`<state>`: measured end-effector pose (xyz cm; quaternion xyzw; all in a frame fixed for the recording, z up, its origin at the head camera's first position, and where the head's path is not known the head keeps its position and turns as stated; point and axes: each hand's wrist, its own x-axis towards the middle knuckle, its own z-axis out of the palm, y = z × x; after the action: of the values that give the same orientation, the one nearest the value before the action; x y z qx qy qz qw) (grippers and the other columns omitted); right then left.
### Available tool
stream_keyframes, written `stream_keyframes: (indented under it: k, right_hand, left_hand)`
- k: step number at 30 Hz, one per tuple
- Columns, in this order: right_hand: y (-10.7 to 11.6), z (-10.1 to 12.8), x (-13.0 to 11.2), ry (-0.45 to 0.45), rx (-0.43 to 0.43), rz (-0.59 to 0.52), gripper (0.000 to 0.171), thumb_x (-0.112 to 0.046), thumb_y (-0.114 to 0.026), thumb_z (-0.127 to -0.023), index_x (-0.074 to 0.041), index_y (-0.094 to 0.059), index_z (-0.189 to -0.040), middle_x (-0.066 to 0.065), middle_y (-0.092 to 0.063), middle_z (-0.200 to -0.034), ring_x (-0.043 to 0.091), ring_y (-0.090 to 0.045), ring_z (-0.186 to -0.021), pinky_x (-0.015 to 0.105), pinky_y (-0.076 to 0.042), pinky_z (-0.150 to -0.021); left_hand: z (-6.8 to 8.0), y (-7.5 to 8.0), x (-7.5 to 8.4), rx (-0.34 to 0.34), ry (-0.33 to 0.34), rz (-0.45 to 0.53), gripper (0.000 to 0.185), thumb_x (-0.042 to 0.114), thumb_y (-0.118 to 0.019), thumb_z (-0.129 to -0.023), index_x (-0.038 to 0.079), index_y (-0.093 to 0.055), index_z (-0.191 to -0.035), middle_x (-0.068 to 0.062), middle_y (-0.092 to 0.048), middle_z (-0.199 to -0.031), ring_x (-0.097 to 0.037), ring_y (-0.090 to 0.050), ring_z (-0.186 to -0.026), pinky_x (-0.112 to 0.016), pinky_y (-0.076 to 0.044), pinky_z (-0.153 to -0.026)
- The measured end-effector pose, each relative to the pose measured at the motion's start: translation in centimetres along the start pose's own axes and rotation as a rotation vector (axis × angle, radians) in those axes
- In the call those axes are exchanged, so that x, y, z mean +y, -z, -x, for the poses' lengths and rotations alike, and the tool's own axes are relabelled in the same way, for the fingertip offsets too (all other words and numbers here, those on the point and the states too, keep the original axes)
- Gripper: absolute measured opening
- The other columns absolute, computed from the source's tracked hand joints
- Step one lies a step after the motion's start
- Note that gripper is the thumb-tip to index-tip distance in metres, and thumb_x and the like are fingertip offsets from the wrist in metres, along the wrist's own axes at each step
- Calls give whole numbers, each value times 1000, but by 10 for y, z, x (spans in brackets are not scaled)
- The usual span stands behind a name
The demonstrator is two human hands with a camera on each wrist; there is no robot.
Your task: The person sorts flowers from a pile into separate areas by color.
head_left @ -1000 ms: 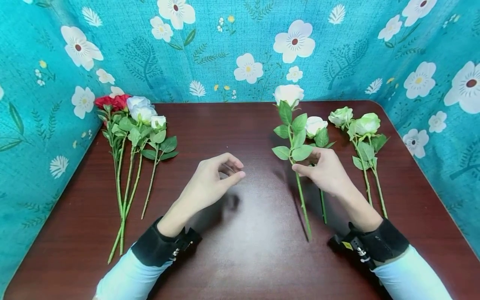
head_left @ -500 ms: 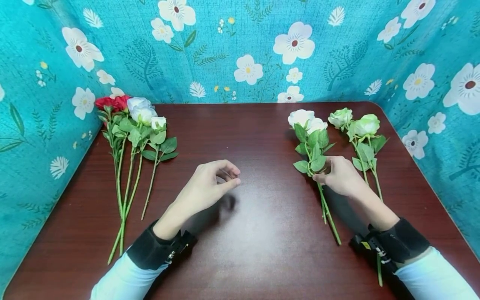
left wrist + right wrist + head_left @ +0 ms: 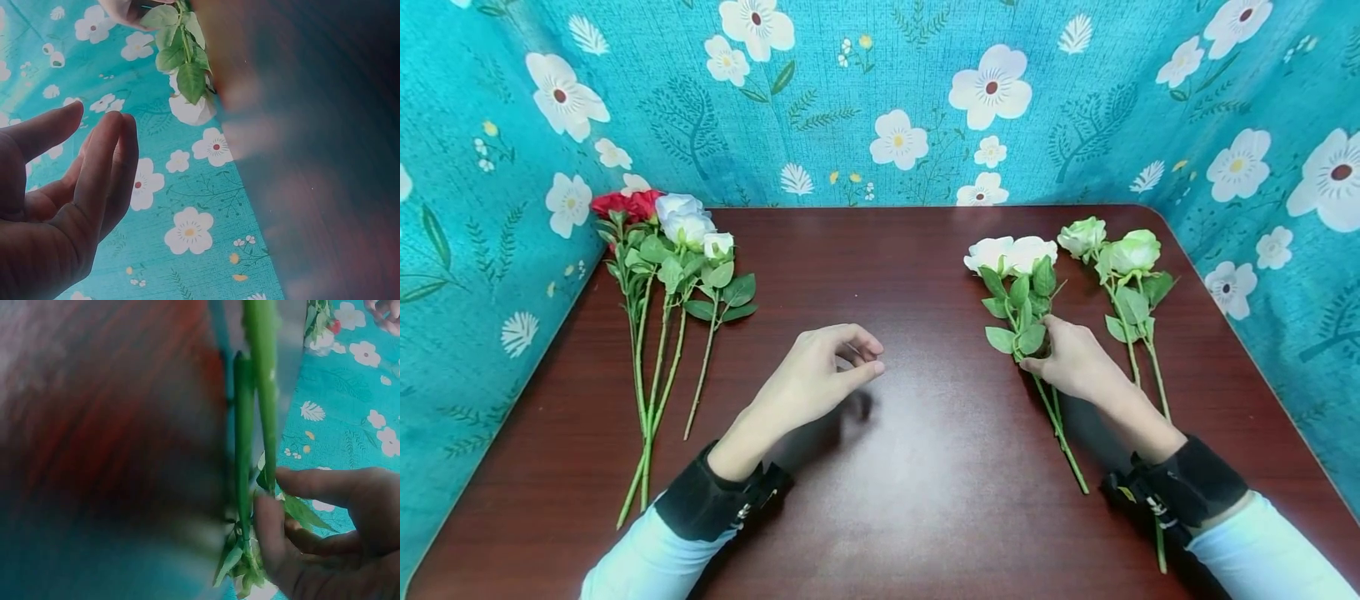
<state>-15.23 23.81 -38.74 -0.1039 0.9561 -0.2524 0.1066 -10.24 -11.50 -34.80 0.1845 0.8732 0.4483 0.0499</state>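
- The right hand (image 3: 1075, 360) is pinching a white rose stem (image 3: 1051, 408) beside its twin, keeping both aligned.
- The white roses (image 3: 1011, 254) are lying at two o'clock on the table (image 3: 910, 483).
- The left hand (image 3: 816, 379) is hovering loosely curled, holding nothing.
- Sorted bunches are lying at ten o'clock (image 3: 662, 267) and, pale green (image 3: 1112, 250), at two.

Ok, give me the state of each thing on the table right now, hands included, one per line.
Right hand: pinching the stems of the two white roses.
Two white roses: lying side by side on the table, held at the stems.
Left hand: held over the table, fingers loosely curled, holding nothing.
Two pale green roses: lying flat, untouched, right of the white pair.
Bunch at far left: red and white roses lying flat together.
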Motion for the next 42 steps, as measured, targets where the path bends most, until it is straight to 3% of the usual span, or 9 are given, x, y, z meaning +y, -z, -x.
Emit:
stream_keyframes:
  k: [5, 11, 14, 17, 20, 27, 33, 38, 42]
  right_hand:
    - [0, 3, 0, 3, 48, 90, 42, -24, -80, -89, 3, -52, -102, 13, -50, -83, 29, -50, -73, 41, -41, -62]
    - [-3, 5, 2, 41, -10, 101, 51, -20, -75, -94, 10, -49, -124, 30, -61, -108, 48, -60, -103, 56, -49, -81]
    - [-5, 5, 2, 61, -17, 74, 48, -15, -74, -94, 9, -48, -126, 24, -64, -96, 43, -65, -92, 51, -51, -76]
    - [-6, 4, -1, 46, -29, 66, 34, -13, -74, -94, 5, -51, -111, 11, -56, -76, 28, -59, -70, 41, -46, -62]
    - [-5, 5, -2, 38, -37, 63, 29, -12, -74, -94, 2, -51, -103, 7, -54, -74, 21, -54, -63, 37, -45, -58]
    - [1, 8, 0, 18, -44, 26, 34, -21, -74, -94, 2, -52, -106, 7, -57, -73, 19, -55, -61, 35, -44, -56]
    - [9, 10, 4, -24, -51, -7, 48, -33, -71, -97, 6, -48, -113, 13, -64, -84, 21, -62, -68, 38, -48, -60]
    - [13, 11, 8, -25, 13, -8, 65, -43, -68, -98, 9, -44, -129, 20, -68, -104, 32, -68, -89, 47, -52, -73]
    - [17, 12, 10, -17, 71, -18, 70, -44, -67, -98, 8, -40, -136, 20, -67, -106, 32, -66, -90, 48, -51, -74]
  left_hand:
    - [0, 1, 1, -4, -13, -3, 13, 16, -76, -94, 11, -73, -106, 4, -71, -97, -11, -67, -85, -35, -56, -74]
    - [0, 1, 1, -6, -4, -11, 13, 15, -76, -95, 11, -72, -106, 4, -71, -96, -12, -66, -86, -34, -56, -76]
    - [-1, 3, 0, -6, -3, -15, 13, 15, -76, -94, 11, -72, -106, 5, -71, -96, -12, -66, -86, -34, -57, -76]
    - [-1, 5, -3, -1, -3, -21, 14, 15, -77, -94, 11, -72, -107, 4, -71, -96, -13, -67, -86, -34, -57, -77]
    - [0, 10, -7, 3, 19, -39, 15, 16, -76, -95, 11, -72, -108, 3, -71, -96, -13, -67, -87, -35, -56, -78]
    - [1, 37, -28, 40, 137, -177, 23, 23, -72, -98, 8, -71, -115, -2, -73, -101, -18, -69, -92, -42, -55, -82]
    - [8, 70, -49, 76, 266, -335, 41, 34, -66, -101, 2, -66, -127, -16, -70, -117, -33, -65, -108, -53, -49, -92]
    - [17, 90, -64, 69, 358, -381, 56, 39, -62, -103, -5, -58, -137, -27, -58, -132, -43, -57, -119, -59, -45, -96]
    - [24, 100, -70, 85, 381, -408, 62, 41, -59, -104, -9, -53, -140, -33, -50, -135, -47, -52, -123, -63, -42, -98]
